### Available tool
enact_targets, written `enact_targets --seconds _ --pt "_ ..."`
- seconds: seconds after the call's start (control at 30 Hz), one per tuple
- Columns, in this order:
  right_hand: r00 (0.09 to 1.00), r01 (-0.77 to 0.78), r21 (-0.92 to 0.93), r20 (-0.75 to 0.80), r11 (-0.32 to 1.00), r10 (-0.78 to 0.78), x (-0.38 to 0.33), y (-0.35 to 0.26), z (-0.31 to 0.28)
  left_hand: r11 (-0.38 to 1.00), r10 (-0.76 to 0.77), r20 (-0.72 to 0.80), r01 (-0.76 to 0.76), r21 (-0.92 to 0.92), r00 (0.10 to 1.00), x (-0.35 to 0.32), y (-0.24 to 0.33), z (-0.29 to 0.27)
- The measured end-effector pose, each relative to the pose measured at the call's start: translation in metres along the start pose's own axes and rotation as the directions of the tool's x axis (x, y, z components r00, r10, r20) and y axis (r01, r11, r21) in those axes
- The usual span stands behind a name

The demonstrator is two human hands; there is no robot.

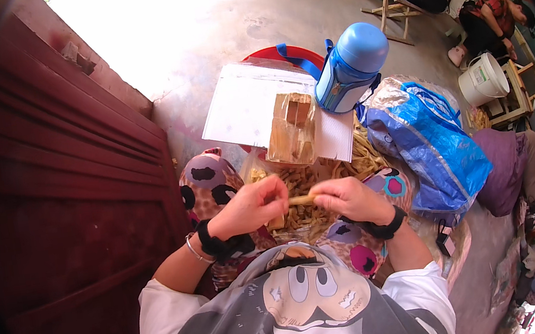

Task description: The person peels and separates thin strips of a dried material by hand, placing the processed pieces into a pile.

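Observation:
A short, pale yellow-brown stick-like piece (301, 200) spans the gap between my hands above my lap. My right hand (352, 199) pinches its right end between thumb and fingers. The fingers of my left hand (256, 206) are curled together at its left end, and their tips are partly hidden. Below lies a heap of similar small cut pieces (298, 222) in what looks like a clear plastic bag. Longer pale strips (362, 150) lie beyond my right hand.
Ahead, a box in clear wrap (291, 131) and a blue bottle (355, 63) stand on a white board (233, 108) over a red tub (267, 53). A blue bag (432, 147) is at right, a dark red door (85, 203) at left. Other people and a white bucket (483, 80) are farther right.

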State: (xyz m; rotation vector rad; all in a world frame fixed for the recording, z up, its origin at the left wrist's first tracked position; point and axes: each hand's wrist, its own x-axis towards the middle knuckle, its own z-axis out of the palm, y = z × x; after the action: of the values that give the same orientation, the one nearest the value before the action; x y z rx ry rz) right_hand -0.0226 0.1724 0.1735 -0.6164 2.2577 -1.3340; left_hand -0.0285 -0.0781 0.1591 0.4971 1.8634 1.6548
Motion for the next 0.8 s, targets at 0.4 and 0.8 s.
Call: enact_targets --seconds 0.4,0.8 --pt "0.908 -0.139 0.002 -0.398 0.99 0.128 0.074 0.024 -0.013 0.714 0.459 -0.391 -0.069 0.697 0.797 0.077 0.007 -0.021" --pt "0.859 -0.188 -0.021 -0.489 0.982 0.154 0.03 0.021 -0.008 0.669 0.358 -0.324 0.001 0.743 0.876 0.036 -0.005 -0.018"
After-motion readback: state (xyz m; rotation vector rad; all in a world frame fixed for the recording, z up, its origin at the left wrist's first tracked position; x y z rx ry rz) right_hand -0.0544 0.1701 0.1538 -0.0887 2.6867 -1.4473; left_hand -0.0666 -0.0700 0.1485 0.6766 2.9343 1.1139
